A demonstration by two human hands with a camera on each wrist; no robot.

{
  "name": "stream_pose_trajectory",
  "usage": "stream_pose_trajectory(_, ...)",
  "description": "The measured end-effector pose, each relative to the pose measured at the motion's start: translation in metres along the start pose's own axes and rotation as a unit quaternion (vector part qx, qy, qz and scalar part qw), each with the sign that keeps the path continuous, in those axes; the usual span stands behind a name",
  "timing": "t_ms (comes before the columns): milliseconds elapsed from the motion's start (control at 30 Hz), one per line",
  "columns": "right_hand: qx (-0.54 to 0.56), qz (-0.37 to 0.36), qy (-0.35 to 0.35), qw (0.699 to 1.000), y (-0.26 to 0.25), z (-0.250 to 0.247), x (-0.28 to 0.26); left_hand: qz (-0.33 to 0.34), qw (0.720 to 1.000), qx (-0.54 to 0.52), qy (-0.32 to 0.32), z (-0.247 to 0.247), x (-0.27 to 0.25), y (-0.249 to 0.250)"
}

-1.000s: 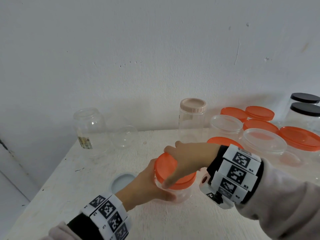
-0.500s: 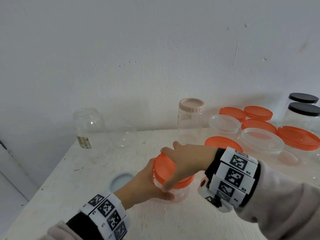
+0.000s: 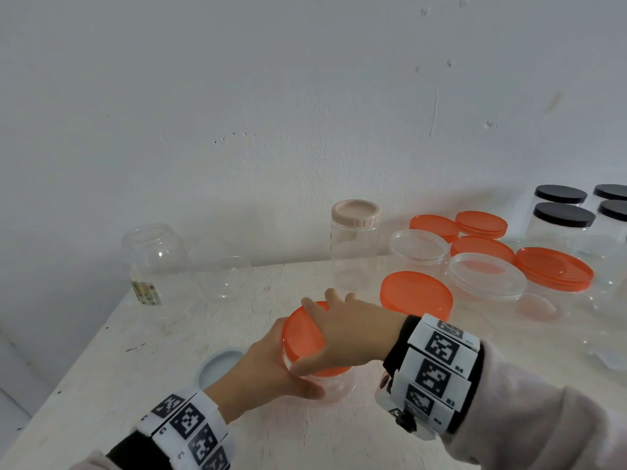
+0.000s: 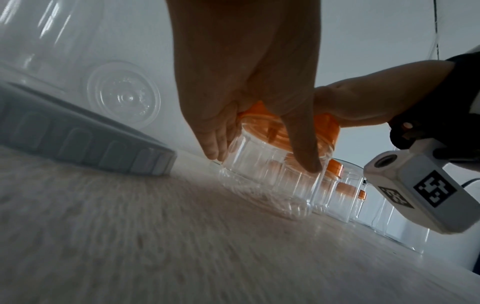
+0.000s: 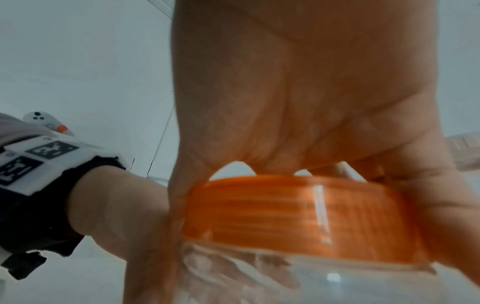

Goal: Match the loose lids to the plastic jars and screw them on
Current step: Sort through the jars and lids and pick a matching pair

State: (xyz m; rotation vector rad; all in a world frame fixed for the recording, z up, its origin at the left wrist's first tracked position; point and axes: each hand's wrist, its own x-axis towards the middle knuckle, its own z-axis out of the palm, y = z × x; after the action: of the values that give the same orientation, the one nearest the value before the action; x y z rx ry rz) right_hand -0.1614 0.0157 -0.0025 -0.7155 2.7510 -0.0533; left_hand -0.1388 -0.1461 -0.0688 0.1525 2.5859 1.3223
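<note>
Two hands on one jar. Left hand (image 3: 268,371) wraps the clear body of the small jar (image 4: 272,181), thumb across the near side, fingers round the far side. Right hand (image 3: 342,334) cups the orange lid (image 3: 305,334) from above, fingertips curled down over its rim. Jar stands on the white table (image 3: 305,435) near the front edge, just right of a pale blue lid (image 3: 220,364) lying loose.

Risks, as judged:
- Cross-threading. Lid looks slightly tilted in the head view; turned that way it could jam and sit crooked.
- Jar wall looks thin and faceted; a hard squeeze could flex the mouth out of round and bind the thread.
- Smooth plastic in the left hand may spin with the lid if the hold is light.
- Right wrist hangs close to the big orange lid (image 3: 415,295) behind it; a wide turn could knock it.

Materials and shapes:
- Jar: clear plastic, short, vertical ribs, glossy.
- Lid: translucent orange, flat top, shallow skirt with fine horizontal ridges seen in the right wrist view.
- Table: matte, rough, scuffed white.
- Behind: tall clear jar with beige ribbed cap (image 3: 355,213); open labelled jar (image 3: 152,262) at left; more orange lids and black-capped jars (image 3: 563,215) at right.
</note>
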Motion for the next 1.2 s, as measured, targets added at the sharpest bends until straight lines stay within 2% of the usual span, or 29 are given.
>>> stream_pose_trajectory(267,-0.012,0.033,0.059,0.998,-0.007,0.014,-0.01,-0.014,1.0,0.0,-0.024,-0.004,-0.012,0.009)
stream_pose_trajectory(633,-0.014,0.057,0.075,0.995,-0.012,0.016,-0.012,-0.014,1.0,0.013,-0.006,-0.003,-0.016,0.013)
stream_pose_trajectory(700,-0.007,0.053,0.079,0.995,-0.01,0.017,-0.014,-0.011,0.999,0.032,-0.018,-0.004,-0.015,0.014)
stream_pose_trajectory(800,0.013,0.04,0.075,0.996,-0.001,0.015,-0.019,-0.019,0.995,0.068,-0.069,-0.011,-0.011,0.019)
stream_pose_trajectory(900,0.035,0.025,0.064,0.997,0.012,0.015,-0.029,-0.036,0.981,0.154,-0.114,-0.024,0.001,0.025)
stream_pose_trajectory(1000,0.054,0.01,0.057,0.997,0.025,0.018,-0.04,-0.016,0.968,0.233,-0.087,-0.032,0.024,0.028)
stream_pose_trajectory(1100,0.086,-0.015,0.052,0.995,0.035,0.023,-0.047,0.004,0.965,0.257,-0.051,-0.025,0.053,0.036)
stream_pose_trajectory(1200,0.136,-0.043,0.049,0.989,0.044,0.029,-0.052,-0.003,0.957,0.284,-0.058,-0.006,0.083,0.043)
